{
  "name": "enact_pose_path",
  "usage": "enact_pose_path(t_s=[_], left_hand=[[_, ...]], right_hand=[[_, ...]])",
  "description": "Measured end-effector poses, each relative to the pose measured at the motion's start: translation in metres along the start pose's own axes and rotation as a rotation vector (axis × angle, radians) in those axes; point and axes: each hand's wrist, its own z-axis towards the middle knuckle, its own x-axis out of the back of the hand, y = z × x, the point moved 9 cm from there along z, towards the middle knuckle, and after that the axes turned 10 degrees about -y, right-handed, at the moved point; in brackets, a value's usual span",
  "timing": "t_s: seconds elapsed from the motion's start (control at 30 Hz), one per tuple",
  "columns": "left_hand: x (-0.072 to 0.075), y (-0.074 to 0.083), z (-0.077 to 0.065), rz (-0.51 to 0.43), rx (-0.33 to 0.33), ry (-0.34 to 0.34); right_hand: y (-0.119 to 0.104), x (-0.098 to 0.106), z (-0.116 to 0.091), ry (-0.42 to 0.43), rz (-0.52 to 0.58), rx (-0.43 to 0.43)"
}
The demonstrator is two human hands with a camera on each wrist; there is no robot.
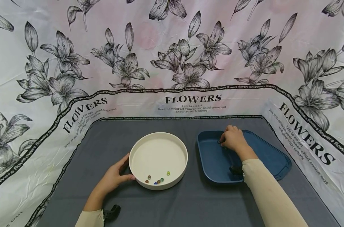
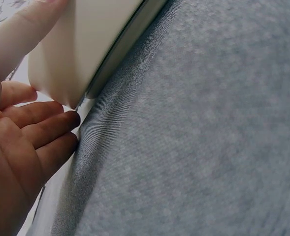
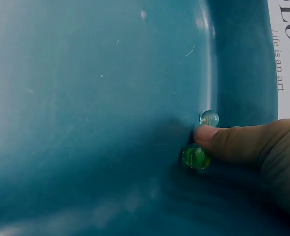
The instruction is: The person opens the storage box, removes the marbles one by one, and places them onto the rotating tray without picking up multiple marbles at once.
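- Lily-printed cloth (image 1: 186, 63) fills the backdrop, its grey centre (image 1: 194, 208) carrying everything.
- Head view: six glass marbles (image 1: 158, 182) gather near the front wall of a round cream dish (image 1: 157, 151), brown, blue, teal and yellow-green among them. At its side rests the left hand (image 1: 113, 178), thumb and forefinger spread wide against the outer wall. And over on the blue tray (image 1: 211, 160), the right hand (image 1: 234, 142) dips in by the far wall!
- Left wrist view: thumb (image 2: 21, 34) against the dish, fingers (image 2: 46, 130) loose at its base; steadying, I'd judge, not lifting.
- Right wrist view: two marbles in the tray's edge! Clear marble (image 3: 210, 118) above the thumb tip, green marble (image 3: 196, 157) just below, both glossy and see-through. The other fingers are hidden, so I cannot tell whether anything is pinched. Looks like the picking-up step; the next move calls for a secure pinch before any lift.
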Motion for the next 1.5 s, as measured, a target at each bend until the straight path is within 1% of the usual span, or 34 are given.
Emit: enact_pose_path(t_s=[0.23,0.4,0.57,0.67,0.77,0.9,1.0,1.07,1.23,1.37,1.5], left_hand=[[0.000,0.000,0.001,0.007,0.001,0.006],[-0.004,-0.001,0.000,-0.007,-0.004,-0.011],[-0.006,-0.003,-0.002,-0.008,-0.002,-0.019],[-0.005,-0.003,-0.002,-0.015,-0.009,-0.009],[-0.004,-0.001,-0.003,-0.022,-0.022,-0.009],[-0.004,0.000,-0.004,-0.021,-0.027,-0.016],[-0.002,0.000,-0.005,-0.020,-0.027,-0.008],[-0.001,0.000,-0.006,-0.023,-0.029,-0.003],[-0.001,-0.001,-0.007,-0.023,-0.031,-0.015],[0.000,-0.001,-0.006,-0.028,-0.039,-0.015],[0.002,0.001,-0.005,-0.025,-0.041,-0.013]], right_hand=[[0.002,-0.002,0.000,0.004,-0.025,-0.015],[0.001,-0.006,-0.003,-0.007,-0.005,-0.025],[0.004,-0.009,-0.005,-0.007,0.067,-0.020],[0.006,-0.007,-0.005,0.006,0.139,-0.009],[0.008,-0.002,-0.007,0.021,0.214,-0.011],[0.006,0.010,-0.013,0.043,0.276,-0.011],[0.000,0.022,-0.019,0.068,0.317,0.011],[-0.004,0.028,-0.022,0.083,0.367,0.035],[-0.019,0.036,-0.028,0.090,0.477,0.113],[-0.036,0.043,-0.029,0.095,0.509,0.162],[-0.063,0.051,-0.029,0.111,0.508,0.205]])
